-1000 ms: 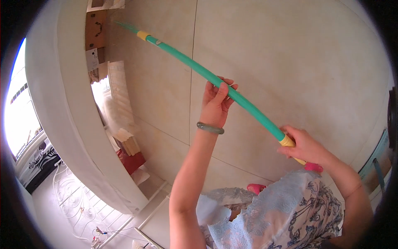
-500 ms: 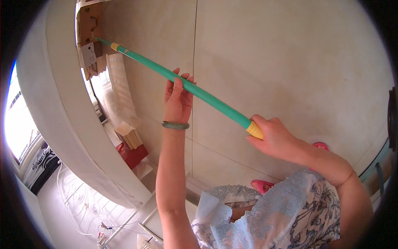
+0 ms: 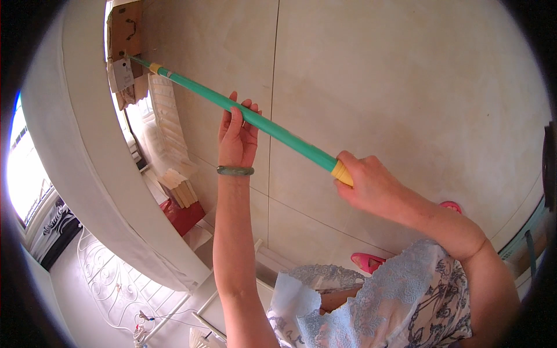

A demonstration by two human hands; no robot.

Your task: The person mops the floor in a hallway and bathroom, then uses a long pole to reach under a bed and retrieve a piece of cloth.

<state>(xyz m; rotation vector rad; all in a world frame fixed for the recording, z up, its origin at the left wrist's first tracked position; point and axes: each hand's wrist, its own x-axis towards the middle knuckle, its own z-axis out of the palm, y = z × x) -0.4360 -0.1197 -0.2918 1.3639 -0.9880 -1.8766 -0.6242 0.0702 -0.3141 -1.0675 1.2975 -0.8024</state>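
One green pole [image 3: 284, 137]: here it is, slanting from lower right to far upper left of my view, above the pale tiled floor [image 3: 360, 87].
Right hand [image 3: 374, 182]: wrapped snugly around the yellow grip [image 3: 342, 173] at the near end, where I'd judge it steers best.
Left hand [image 3: 238, 133]: partway along, thumb over the pole, fingers curled behind it; a lighter hold, probably bearing the weight of that long reach.
Thin tip [image 3: 139, 60]: out past the yellow collar [image 3: 155, 68], right up by the brown box [image 3: 126, 32] and white card [image 3: 122, 75]; touching or just short, I can't tell.
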